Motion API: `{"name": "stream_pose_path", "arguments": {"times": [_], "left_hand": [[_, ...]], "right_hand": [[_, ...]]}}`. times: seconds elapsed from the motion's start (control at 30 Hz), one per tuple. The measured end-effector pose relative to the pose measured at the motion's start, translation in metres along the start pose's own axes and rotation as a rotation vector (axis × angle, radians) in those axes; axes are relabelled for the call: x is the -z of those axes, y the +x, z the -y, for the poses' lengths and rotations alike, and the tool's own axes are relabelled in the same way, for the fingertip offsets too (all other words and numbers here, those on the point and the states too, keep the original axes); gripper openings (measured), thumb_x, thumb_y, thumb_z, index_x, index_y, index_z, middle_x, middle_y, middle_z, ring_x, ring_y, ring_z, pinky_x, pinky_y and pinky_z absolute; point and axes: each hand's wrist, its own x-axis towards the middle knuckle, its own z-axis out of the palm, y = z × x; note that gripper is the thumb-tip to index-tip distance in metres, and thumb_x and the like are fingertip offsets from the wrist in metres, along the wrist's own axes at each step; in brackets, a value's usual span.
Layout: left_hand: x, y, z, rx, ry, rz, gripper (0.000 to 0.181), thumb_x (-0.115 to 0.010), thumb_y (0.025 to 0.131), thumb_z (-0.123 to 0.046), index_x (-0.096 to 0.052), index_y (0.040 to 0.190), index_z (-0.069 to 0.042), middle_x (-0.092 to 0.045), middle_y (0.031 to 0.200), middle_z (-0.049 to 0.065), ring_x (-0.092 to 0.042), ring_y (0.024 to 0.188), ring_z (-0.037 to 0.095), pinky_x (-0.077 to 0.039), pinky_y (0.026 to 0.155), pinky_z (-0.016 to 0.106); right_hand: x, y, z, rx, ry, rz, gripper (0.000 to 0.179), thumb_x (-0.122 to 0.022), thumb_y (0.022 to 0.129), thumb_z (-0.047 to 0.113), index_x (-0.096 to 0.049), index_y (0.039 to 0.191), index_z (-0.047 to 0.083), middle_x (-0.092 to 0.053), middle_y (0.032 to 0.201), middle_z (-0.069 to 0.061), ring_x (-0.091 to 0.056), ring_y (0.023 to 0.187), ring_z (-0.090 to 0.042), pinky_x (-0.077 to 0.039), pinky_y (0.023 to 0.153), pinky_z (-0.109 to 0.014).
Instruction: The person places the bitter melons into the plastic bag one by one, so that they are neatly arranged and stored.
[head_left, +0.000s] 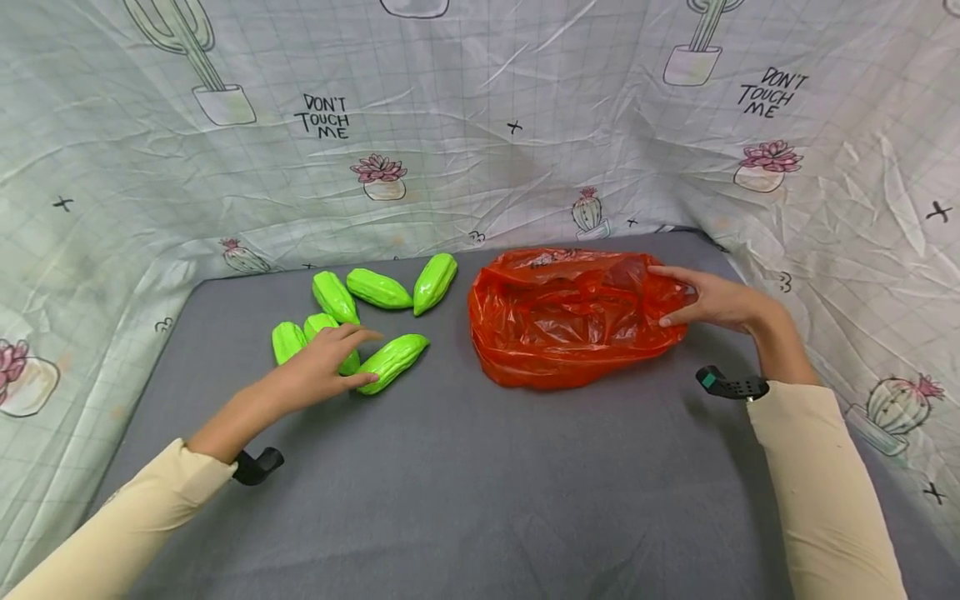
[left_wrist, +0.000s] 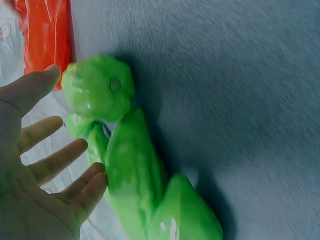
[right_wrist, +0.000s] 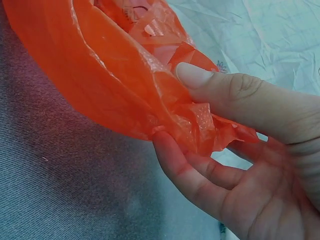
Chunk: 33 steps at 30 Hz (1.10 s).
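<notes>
My left hand (head_left: 315, 373) hovers at the bright green bitter melons on the left, its fingers spread and fairly straight. Closest to it is one ridged bitter melon (head_left: 399, 357), by the thumb tip; the left wrist view shows this melon (left_wrist: 100, 90) end-on, with nothing gripped in the hand (left_wrist: 37, 197). Whether the thumb touches it I cannot tell. On the right, my right hand (head_left: 723, 302) pinches the right edge of a red plastic bag (head_left: 555, 368) between thumb and fingers. The bag's mouth faces up, held wide, and the thin film (right_wrist: 100, 85) bunches in the grip.
More bitter melons lie behind and beside the left hand, among them one (head_left: 435, 283) toward the bag and another (head_left: 287, 340) at far left, partly hidden ones between. A printed cloth (head_left: 450, 108) encloses the back and sides of the grey table (head_left: 480, 500).
</notes>
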Motion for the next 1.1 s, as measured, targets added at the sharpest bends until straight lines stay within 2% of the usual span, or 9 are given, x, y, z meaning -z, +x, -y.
{"name": "stream_pose_path", "arguments": {"times": [0.13,0.23,0.4,0.6,0.87,1.1], "left_hand": [[-0.007,0.01,-0.007,0.037,0.01,0.007,0.061,-0.074,0.094,-0.033,-0.055,0.142,-0.002,-0.056,0.138,0.022,-0.051,0.126,0.044,-0.04,0.103,0.061],[-0.012,0.021,-0.011,0.06,0.005,0.013,0.064,-0.073,0.095,-0.036,-0.053,0.144,-0.001,-0.055,0.141,0.023,-0.05,0.129,0.046,-0.04,0.105,0.06],[-0.021,0.035,-0.019,0.074,-0.035,0.041,0.065,-0.073,0.095,-0.03,-0.047,0.146,0.002,-0.055,0.141,0.026,-0.054,0.128,0.044,-0.045,0.102,0.058],[-0.025,0.041,-0.025,0.085,-0.042,0.063,0.065,-0.077,0.093,-0.019,-0.047,0.146,0.002,-0.055,0.142,0.025,-0.055,0.129,0.041,-0.047,0.101,0.056],[-0.025,0.039,-0.025,0.066,-0.034,0.058,0.061,-0.077,0.091,-0.017,-0.05,0.143,0.001,-0.058,0.139,0.024,-0.056,0.127,0.041,-0.048,0.1,0.055],[-0.026,0.036,-0.024,0.064,-0.036,0.063,0.061,-0.078,0.091,-0.016,-0.051,0.143,0.0,-0.058,0.139,0.024,-0.056,0.128,0.041,-0.047,0.101,0.056]], "right_hand": [[-0.001,0.0,0.001,-0.001,-0.003,-0.005,0.092,-0.076,0.091,0.01,-0.019,0.163,0.012,-0.009,0.166,-0.024,-0.018,0.147,-0.043,-0.028,0.115,-0.061],[-0.001,-0.002,0.0,0.0,-0.001,-0.013,0.092,-0.076,0.091,0.01,-0.02,0.163,0.012,-0.008,0.166,-0.024,-0.016,0.148,-0.044,-0.022,0.116,-0.066],[-0.001,-0.002,-0.001,0.0,0.011,-0.012,0.091,-0.076,0.091,0.009,-0.021,0.163,0.012,-0.008,0.167,-0.023,-0.014,0.148,-0.044,-0.022,0.116,-0.066],[-0.001,-0.003,-0.002,0.006,0.019,-0.007,0.089,-0.075,0.092,0.009,-0.022,0.163,0.013,-0.008,0.167,-0.022,-0.014,0.148,-0.042,-0.023,0.116,-0.064],[-0.001,-0.005,0.0,-0.003,0.006,-0.002,0.089,-0.075,0.092,0.01,-0.021,0.163,0.013,-0.01,0.166,-0.021,-0.019,0.147,-0.04,-0.028,0.114,-0.057],[-0.004,-0.003,0.001,-0.005,0.005,-0.002,0.088,-0.075,0.092,0.01,-0.022,0.163,0.01,-0.012,0.165,-0.024,-0.02,0.146,-0.042,-0.026,0.115,-0.061]]}}
